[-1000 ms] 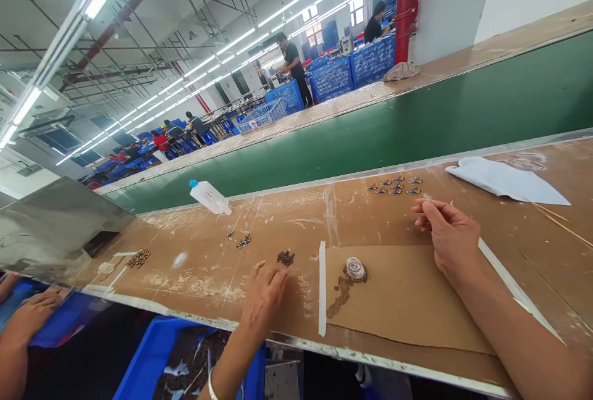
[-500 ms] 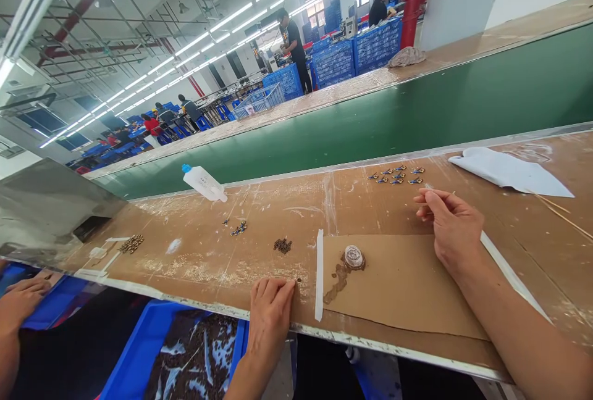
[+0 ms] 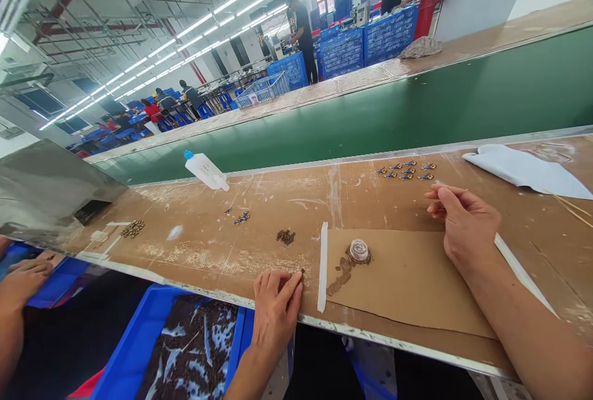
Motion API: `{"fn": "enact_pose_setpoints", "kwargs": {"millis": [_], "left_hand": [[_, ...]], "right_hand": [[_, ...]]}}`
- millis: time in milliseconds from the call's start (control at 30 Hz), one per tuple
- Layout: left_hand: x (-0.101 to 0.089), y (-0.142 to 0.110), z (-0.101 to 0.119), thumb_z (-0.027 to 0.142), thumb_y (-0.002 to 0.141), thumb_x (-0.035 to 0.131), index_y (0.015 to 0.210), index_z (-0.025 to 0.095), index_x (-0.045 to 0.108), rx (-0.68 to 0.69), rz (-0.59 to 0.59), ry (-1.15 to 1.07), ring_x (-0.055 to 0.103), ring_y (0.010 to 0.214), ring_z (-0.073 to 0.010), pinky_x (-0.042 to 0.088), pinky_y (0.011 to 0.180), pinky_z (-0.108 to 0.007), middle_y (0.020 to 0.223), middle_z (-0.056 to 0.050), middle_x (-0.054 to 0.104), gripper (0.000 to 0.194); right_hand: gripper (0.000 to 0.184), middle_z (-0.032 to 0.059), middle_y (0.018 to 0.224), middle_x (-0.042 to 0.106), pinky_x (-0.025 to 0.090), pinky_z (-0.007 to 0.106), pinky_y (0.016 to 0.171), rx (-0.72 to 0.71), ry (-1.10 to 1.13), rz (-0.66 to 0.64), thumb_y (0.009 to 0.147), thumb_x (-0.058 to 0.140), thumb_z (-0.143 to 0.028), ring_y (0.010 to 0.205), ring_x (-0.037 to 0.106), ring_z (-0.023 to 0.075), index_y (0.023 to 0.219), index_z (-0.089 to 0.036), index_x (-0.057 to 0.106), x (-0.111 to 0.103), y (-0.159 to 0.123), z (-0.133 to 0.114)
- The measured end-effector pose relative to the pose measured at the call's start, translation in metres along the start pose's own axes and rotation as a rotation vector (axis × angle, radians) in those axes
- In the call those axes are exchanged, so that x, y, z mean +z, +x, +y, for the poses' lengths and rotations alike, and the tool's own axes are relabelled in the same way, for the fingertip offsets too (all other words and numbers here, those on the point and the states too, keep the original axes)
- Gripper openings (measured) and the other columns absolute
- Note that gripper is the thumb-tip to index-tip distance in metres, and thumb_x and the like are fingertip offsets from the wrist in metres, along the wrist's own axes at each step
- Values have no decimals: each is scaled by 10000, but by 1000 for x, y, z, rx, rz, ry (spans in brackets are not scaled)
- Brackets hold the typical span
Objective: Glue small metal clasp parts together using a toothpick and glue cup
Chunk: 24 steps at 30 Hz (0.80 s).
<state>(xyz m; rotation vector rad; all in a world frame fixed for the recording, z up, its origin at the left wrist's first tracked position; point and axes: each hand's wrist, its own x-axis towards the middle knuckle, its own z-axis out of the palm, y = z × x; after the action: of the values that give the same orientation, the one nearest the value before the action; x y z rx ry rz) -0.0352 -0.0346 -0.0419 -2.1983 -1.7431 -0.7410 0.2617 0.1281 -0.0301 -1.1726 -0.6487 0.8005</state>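
My left hand (image 3: 277, 308) rests at the table's front edge. Its thumb and index finger come together at a small dark piece (image 3: 302, 271) on the tabletop, and appear to pinch it. My right hand (image 3: 470, 222) hovers over the right end of a cardboard sheet (image 3: 407, 283), fingers closed in a pinch. Something thin may be between them, too small to name. On the sheet sits a small round pot of whitish paste (image 3: 359, 250) with a brown stain around it. A heap of small dark pieces (image 3: 286, 237) lies beyond my left hand.
Small blue-and-gold pieces (image 3: 407, 171) lie in rows at the back; more (image 3: 241, 218) lie left. A white bottle (image 3: 206, 171) lies tilted near the green belt (image 3: 347, 128). White cloth or paper (image 3: 528, 170) is at right. Below stands a blue bin (image 3: 134, 332); another person's hand (image 3: 28, 276) is at left.
The view has shifted slightly. My left fingertips have moved a little to the right, onto the small dark piece. My right hand keeps its pinch in nearly the same place.
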Motion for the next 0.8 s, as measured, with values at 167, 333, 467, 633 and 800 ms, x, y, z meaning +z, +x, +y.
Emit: {"fn": "enact_pose_setpoints", "kwargs": {"millis": [167, 333, 467, 633, 800], "left_hand": [[-1, 2, 4, 212, 890, 509, 1060, 254, 636, 20, 14, 6, 551, 792, -178, 440, 767, -375, 859, -49, 608, 216], [0, 0, 4, 224, 896, 499, 1063, 256, 624, -2, -3, -4, 558, 794, -177, 442, 768, -382, 865, -48, 612, 211], [1, -2, 2, 231, 891, 510, 1072, 247, 621, -19, 1, -12, 563, 808, -185, 443, 767, -384, 865, -51, 616, 213], [2, -1, 1, 232, 892, 508, 1069, 260, 625, -30, -14, -22, 566, 801, -179, 436, 795, -391, 861, -45, 616, 215], [2, -4, 3, 214, 874, 540, 1078, 245, 628, -19, -18, -26, 565, 815, -178, 427, 815, -392, 880, -46, 624, 224]], "right_hand": [[262, 18, 708, 619, 350, 203, 457, -11, 2, -2, 596, 651, -374, 461, 461, 51, 711, -139, 644, -1, 0, 1], [261, 12, 692, 617, 352, 206, 454, -10, 22, -10, 599, 658, -360, 463, 467, 55, 738, -139, 653, -1, 1, 3], [244, 15, 692, 618, 350, 203, 449, -12, 20, -1, 600, 661, -351, 457, 466, 51, 721, -140, 648, -1, 1, 3], [243, 13, 693, 619, 360, 206, 454, -13, 17, -1, 599, 658, -351, 455, 463, 49, 722, -141, 654, -1, 0, 3], [264, 12, 687, 619, 359, 207, 449, -10, 18, 2, 580, 667, -365, 447, 458, 48, 718, -141, 656, 0, 1, 2]]}}
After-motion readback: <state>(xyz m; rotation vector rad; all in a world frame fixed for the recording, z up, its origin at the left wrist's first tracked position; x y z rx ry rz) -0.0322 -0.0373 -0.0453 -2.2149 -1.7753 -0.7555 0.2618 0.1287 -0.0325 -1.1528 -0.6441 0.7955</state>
